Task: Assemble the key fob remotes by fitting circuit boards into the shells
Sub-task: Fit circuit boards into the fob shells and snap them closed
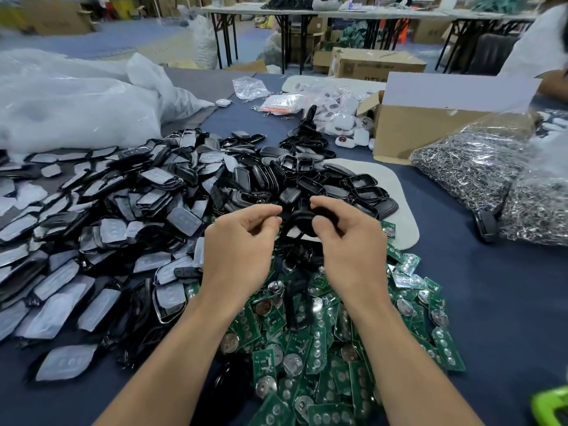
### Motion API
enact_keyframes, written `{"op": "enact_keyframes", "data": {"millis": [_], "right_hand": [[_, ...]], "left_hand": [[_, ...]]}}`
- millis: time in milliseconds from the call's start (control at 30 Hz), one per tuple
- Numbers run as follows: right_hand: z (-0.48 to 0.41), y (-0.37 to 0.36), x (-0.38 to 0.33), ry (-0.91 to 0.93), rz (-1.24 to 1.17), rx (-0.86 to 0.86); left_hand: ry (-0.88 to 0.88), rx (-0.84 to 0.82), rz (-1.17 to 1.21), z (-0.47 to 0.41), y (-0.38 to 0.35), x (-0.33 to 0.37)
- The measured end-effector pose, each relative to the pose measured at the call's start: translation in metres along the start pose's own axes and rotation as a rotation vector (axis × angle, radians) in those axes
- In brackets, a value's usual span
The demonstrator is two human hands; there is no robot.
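Head view: the right grip (350, 247) curls its fingers round a glossy black oval shell (295, 224), held above the blue-covered bench (507, 302). The left grip (239, 247) has thumb and forefinger pressed together at the shell's left edge; whether it holds anything cannot be told. Beneath both lies a heap of green circuit boards (307, 348) bearing round silvery discs. To the left spread shell halves under cloudy film (107, 241); beyond, hollow black shells (307, 179); to the right, clear bags of metal rings (470, 167). The printing on the brown carton (408, 130) is too blurred to read.
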State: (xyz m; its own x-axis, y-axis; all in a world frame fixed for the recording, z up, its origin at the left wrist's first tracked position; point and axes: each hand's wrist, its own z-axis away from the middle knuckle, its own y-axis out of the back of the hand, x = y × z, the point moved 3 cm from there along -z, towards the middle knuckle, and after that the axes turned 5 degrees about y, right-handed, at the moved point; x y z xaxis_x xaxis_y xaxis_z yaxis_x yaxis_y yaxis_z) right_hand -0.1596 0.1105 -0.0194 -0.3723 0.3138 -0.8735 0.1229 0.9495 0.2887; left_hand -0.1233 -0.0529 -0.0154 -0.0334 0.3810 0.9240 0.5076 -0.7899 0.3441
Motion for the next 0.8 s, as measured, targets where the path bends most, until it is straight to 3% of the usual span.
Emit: {"op": "enact_keyframes", "data": {"millis": [67, 200, 333, 433, 567, 700, 800], "right_hand": [[-0.001, 0.0, 0.003, -0.144, -0.24, 0.019], [-0.001, 0.001, 0.004, -0.309, -0.491, -0.004], [-0.002, 0.003, 0.001, -0.297, -0.515, -0.074], [-0.002, 0.004, -0.003, -0.238, -0.396, -0.145], [-0.006, 0.029, -0.002, -0.076, 0.103, -0.14], [-0.007, 0.049, 0.005, -0.167, 0.602, -0.443], [-0.004, 0.044, 0.005, -0.211, 0.678, -0.565]], "left_hand": [[-0.012, -0.056, 0.036, 0.002, -0.002, 0.001], [-0.047, -0.213, 0.06, 0.005, -0.008, 0.004], [-0.037, -0.255, 0.101, 0.003, -0.009, 0.004], [-0.016, -0.19, 0.147, 0.001, -0.008, 0.004], [0.074, 0.038, 0.144, -0.004, 0.002, 0.001], [0.16, 0.126, 0.274, -0.011, 0.013, -0.004], [0.188, 0.068, 0.304, -0.01, 0.01, -0.005]]}}
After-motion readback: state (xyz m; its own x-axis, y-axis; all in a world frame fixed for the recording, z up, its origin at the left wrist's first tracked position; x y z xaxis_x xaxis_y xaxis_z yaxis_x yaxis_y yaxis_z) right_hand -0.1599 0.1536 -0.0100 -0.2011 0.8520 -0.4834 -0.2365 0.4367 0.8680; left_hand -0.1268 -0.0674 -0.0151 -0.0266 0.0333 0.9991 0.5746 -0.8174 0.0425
